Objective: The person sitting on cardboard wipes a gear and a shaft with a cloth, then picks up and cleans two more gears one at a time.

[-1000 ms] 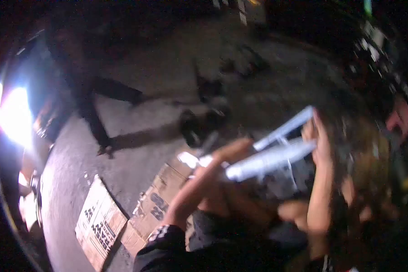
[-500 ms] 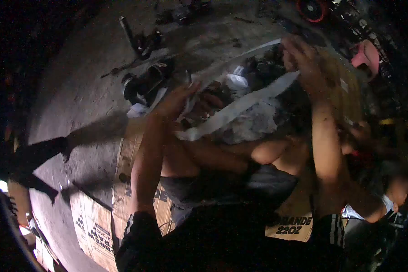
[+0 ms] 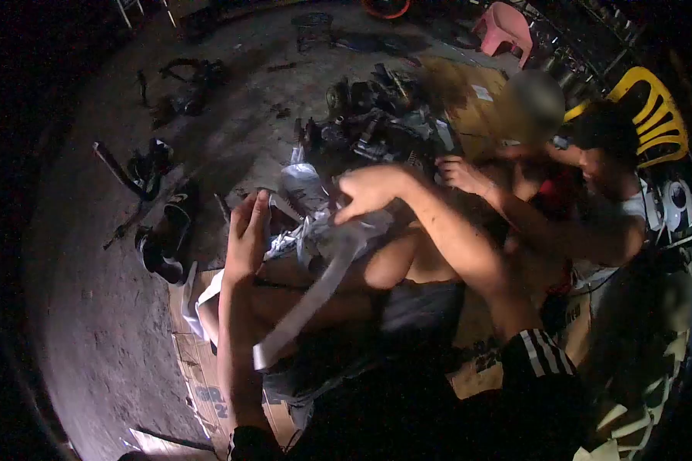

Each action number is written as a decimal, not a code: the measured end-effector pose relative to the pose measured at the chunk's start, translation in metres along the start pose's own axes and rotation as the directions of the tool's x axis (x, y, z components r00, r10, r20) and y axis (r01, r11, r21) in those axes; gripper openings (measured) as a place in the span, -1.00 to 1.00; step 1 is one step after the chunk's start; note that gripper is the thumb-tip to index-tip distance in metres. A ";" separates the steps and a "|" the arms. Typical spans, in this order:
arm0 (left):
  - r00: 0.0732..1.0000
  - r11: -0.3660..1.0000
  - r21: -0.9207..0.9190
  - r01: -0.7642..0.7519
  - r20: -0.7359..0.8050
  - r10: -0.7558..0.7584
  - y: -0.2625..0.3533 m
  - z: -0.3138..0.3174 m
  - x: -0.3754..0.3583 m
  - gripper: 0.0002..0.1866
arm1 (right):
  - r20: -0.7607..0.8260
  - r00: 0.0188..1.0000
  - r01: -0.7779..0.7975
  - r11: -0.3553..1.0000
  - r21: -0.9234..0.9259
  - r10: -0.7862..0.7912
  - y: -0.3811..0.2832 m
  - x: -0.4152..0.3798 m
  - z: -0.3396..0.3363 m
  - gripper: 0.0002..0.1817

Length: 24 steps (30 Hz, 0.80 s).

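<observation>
The person sat on flattened cardboard (image 3: 207,384) on the concrete floor (image 3: 84,307), with bare knees drawn up, and both hands worked above the lap. The right hand (image 3: 369,192) was closed in a pinch on the upper end of a pale strip (image 3: 315,288), a band of cloth or paper. It held the strip high, probably so that the strip could hang free, and the strip ran down and to the left until its loose end was near the left forearm. The left hand (image 3: 247,234) stood upright with the fingers straight and the palm turned to the strip. Its grip looked open and I could not see anything held in it; it seemed to touch or guide a crumpled white bundle (image 3: 304,207), but the contact was too blurred to be sure.

Behind the hands lay a dark heap of machine parts (image 3: 377,115). A second person sat at the right, and that person's hand (image 3: 461,173) reached toward the heap. Dark shoes (image 3: 161,238) lay on the floor to the left, and a yellow chair (image 3: 653,115) and a pink stool (image 3: 504,27) stood further back.
</observation>
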State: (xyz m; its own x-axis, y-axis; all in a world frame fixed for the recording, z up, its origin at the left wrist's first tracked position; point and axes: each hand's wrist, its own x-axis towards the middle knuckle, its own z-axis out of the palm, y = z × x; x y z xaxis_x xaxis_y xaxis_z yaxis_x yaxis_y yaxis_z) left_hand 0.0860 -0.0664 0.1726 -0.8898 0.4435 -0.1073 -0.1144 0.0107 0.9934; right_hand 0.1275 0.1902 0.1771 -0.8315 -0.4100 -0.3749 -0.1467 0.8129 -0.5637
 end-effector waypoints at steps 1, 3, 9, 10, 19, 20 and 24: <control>0.997 0.997 0.032 -0.074 0.029 0.073 0.000 0.002 0.002 -0.61 | -0.006 1.000 -0.013 0.997 -0.078 0.012 -0.004 0.003 0.007 -0.42; 0.988 0.989 0.085 -0.117 0.109 0.108 0.002 0.008 0.005 -0.63 | -0.057 0.998 -0.011 0.996 -0.093 0.005 -0.011 0.006 0.016 -0.33; 0.990 0.989 0.106 -0.102 0.112 0.090 0.038 0.025 -0.008 -0.65 | -0.520 0.854 0.097 0.991 0.093 -0.035 -0.004 0.052 0.037 -0.54; 0.973 0.943 0.253 -0.217 0.130 0.189 0.027 0.018 0.003 -0.67 | -0.526 0.850 0.075 0.992 0.100 -0.011 -0.010 0.044 0.028 -0.54; 0.872 0.993 0.085 0.083 0.476 -0.114 -0.026 0.011 -0.026 -0.64 | -0.606 0.713 0.605 0.129 0.786 0.352 0.015 0.024 -0.018 -0.74; 0.882 0.968 0.244 0.060 0.441 -0.166 -0.030 0.006 -0.030 -0.68 | -0.615 0.715 0.624 0.095 0.776 0.333 0.030 0.015 -0.024 -0.75; 0.911 0.929 0.368 -0.027 0.393 -0.129 -0.039 -0.036 -0.021 -0.57 | -0.577 0.559 0.730 -0.022 0.683 0.596 0.075 -0.019 -0.043 -0.69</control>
State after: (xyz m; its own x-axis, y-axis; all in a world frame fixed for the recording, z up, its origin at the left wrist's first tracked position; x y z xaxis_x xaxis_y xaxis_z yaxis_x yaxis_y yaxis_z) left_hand 0.0933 -0.1080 0.1344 -0.6220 0.7544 -0.2100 0.0799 0.3279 0.9413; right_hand 0.1095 0.2767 0.1741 -0.8611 0.4941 -0.1203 -0.2373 -0.5996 -0.7643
